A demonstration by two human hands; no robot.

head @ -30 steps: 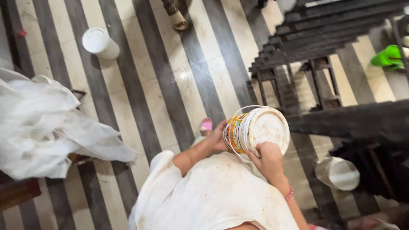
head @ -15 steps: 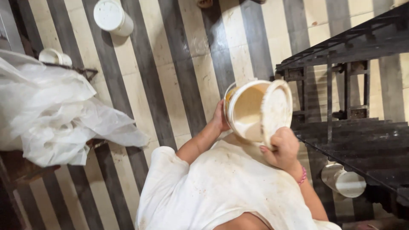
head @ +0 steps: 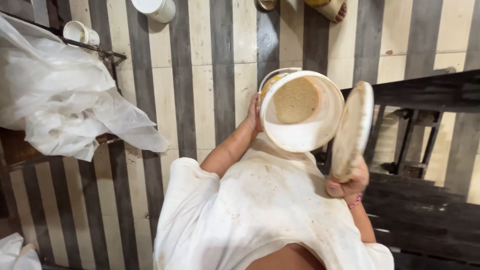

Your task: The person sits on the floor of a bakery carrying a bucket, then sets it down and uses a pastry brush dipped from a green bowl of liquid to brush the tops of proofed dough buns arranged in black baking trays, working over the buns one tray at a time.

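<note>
Right hand [head: 348,182] at four o'clock grips the removed lid [head: 352,131]; left hand [head: 254,115] wraps the open white bucket [head: 300,132] at centre. Tan, probably grainy contents remain inside; more tubs [head: 155,8] toward eleven.

A floor [head: 200,90] of cream and grey stripes is stretching across the room. Crumpled white plastic sheeting [head: 65,105] is lying over a dark metal frame at left, while dark wooden slats [head: 430,210] are filling the right side.
</note>
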